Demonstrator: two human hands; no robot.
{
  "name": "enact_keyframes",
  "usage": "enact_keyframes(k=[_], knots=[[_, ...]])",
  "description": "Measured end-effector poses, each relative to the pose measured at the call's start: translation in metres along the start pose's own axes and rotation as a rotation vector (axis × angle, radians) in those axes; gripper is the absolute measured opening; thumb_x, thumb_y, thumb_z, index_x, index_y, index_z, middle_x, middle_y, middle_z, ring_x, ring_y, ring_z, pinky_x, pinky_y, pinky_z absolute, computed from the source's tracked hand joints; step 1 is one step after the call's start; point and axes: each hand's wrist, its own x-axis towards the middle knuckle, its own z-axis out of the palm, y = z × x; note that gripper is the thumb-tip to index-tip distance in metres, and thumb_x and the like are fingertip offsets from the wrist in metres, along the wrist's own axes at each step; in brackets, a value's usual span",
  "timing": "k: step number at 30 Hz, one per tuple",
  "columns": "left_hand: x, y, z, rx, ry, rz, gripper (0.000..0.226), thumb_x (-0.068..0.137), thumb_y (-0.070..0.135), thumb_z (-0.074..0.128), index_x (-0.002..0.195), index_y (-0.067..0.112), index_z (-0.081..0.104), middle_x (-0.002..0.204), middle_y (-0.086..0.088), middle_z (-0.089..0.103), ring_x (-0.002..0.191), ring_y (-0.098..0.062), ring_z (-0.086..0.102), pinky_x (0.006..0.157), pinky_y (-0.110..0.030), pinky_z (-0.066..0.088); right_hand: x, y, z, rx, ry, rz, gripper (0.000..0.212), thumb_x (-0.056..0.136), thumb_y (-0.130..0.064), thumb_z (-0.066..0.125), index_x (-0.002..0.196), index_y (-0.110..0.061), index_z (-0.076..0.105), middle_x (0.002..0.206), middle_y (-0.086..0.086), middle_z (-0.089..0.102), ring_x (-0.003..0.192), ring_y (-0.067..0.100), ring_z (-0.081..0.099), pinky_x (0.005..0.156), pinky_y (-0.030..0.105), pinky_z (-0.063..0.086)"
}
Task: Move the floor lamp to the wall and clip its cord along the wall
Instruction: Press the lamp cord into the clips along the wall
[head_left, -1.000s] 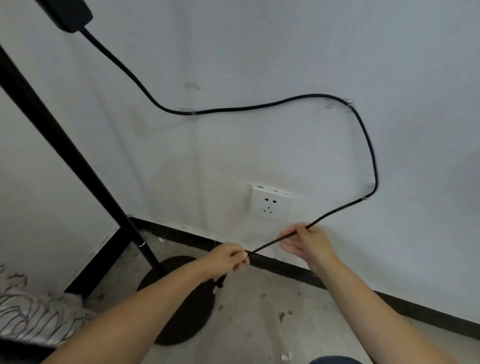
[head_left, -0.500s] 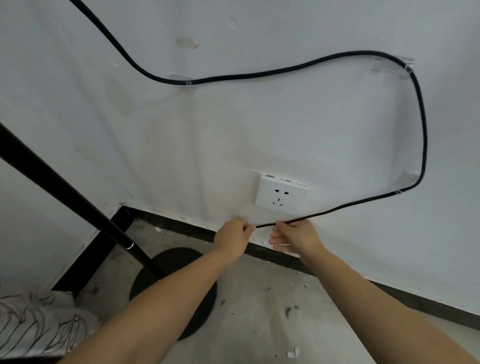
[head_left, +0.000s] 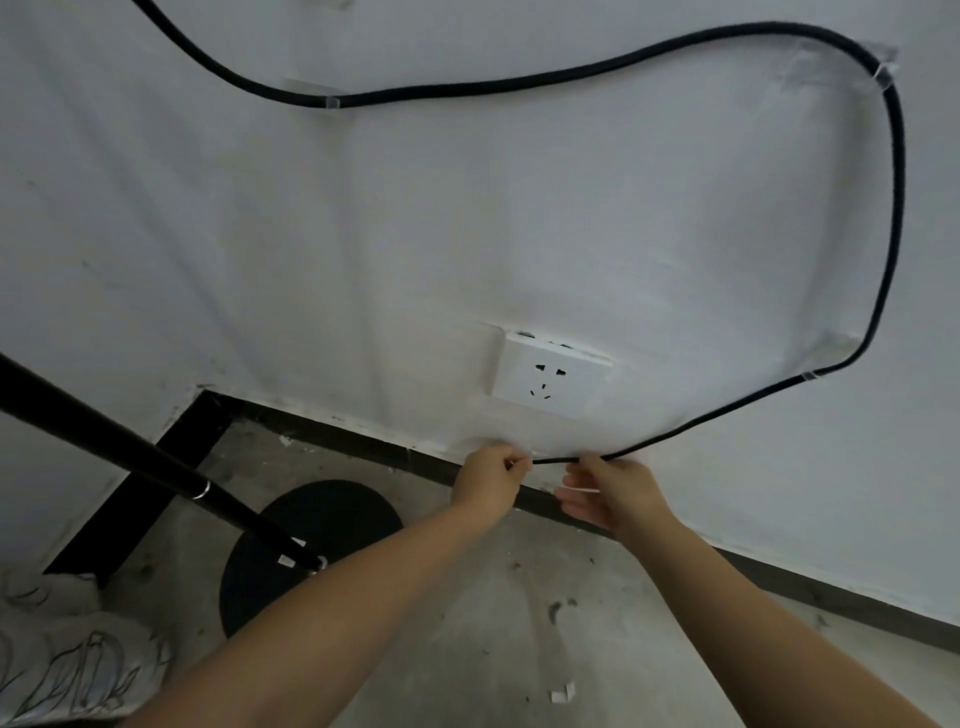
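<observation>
Both hands have risen to the wall: left hand (head_left: 491, 480) and right hand (head_left: 610, 491) pinch the cord (head_left: 556, 459) under the socket (head_left: 550, 376), ready for clipping.

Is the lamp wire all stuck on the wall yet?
Nearly. The lamp base stands by the wall, and the cord sits in three clear clips. The left hand and right hand pinch its end below the socket. That end remains unclipped.

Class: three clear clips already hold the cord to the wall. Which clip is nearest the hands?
The lower-right clip, right of the socket; the other two sit much higher on the wall.
</observation>
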Motion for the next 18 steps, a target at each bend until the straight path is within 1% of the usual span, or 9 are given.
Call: enact_keyframes(k=[3, 7, 10, 13, 15, 18], knots=[[-0.001, 0.000, -0.001, -0.012, -0.018, 0.020, 0.015, 0.086, 0.023, 0.063, 0.089, 0.011, 0.071, 0.093, -0.009, 0.071, 0.086, -0.025, 0.063, 0.081, -0.036, 0.051, 0.002, -0.001, 0.002, 0.072, -0.021, 0.038, 0.018, 0.089, -0.013, 0.057, 0.081, 0.003, 0.060, 0.074, 0.016, 0.066, 0.054, 0.024, 0.071, 0.044, 0.029, 0.057], [-0.001, 0.002, -0.001, 0.061, -0.011, 0.031, 0.018, 0.089, 0.028, 0.060, 0.091, 0.014, 0.072, 0.093, -0.009, 0.072, 0.083, -0.024, 0.063, 0.076, -0.034, 0.050, 0.005, -0.001, 0.005, 0.101, -0.013, 0.066, 0.017, 0.089, -0.011, 0.057, 0.082, 0.004, 0.059, 0.075, 0.016, 0.066, 0.062, 0.027, 0.070, 0.050, 0.033, 0.057], [-0.001, 0.003, 0.003, 0.136, -0.009, 0.022, 0.022, 0.091, 0.030, 0.057, 0.091, 0.014, 0.072, 0.091, -0.011, 0.072, 0.083, -0.027, 0.063, 0.069, -0.032, 0.046, 0.007, 0.000, 0.007, 0.096, 0.007, 0.055, 0.017, 0.090, -0.011, 0.055, 0.080, 0.003, 0.058, 0.073, 0.016, 0.065, 0.057, 0.026, 0.070, 0.048, 0.030, 0.057], [0.000, 0.005, 0.007, 0.189, -0.080, -0.030, 0.023, 0.091, 0.027, 0.053, 0.090, 0.014, 0.072, 0.093, -0.012, 0.072, 0.088, -0.031, 0.064, 0.075, -0.035, 0.051, 0.009, 0.000, 0.009, 0.067, 0.021, 0.045, 0.019, 0.091, -0.012, 0.054, 0.079, 0.002, 0.058, 0.071, 0.016, 0.064, 0.052, 0.024, 0.069, 0.045, 0.029, 0.057], [0.001, 0.004, 0.010, 0.167, -0.129, -0.078, 0.022, 0.091, 0.022, 0.052, 0.090, 0.011, 0.071, 0.098, -0.014, 0.072, 0.091, -0.032, 0.064, 0.079, -0.034, 0.049, 0.009, 0.000, 0.011, 0.026, 0.034, 0.037, 0.022, 0.092, -0.012, 0.052, 0.077, 0.003, 0.057, 0.070, 0.017, 0.064, 0.052, 0.025, 0.069, 0.046, 0.031, 0.057], [0.004, 0.003, 0.011, 0.150, -0.152, -0.081, 0.024, 0.092, 0.021, 0.049, 0.089, 0.008, 0.069, 0.097, -0.018, 0.070, 0.090, -0.033, 0.064, 0.072, -0.030, 0.044, 0.007, 0.000, 0.009, -0.014, 0.035, 0.022, 0.024, 0.092, -0.014, 0.052, 0.077, 0.004, 0.057, 0.070, 0.017, 0.064, 0.053, 0.027, 0.069, 0.048, 0.033, 0.057]])
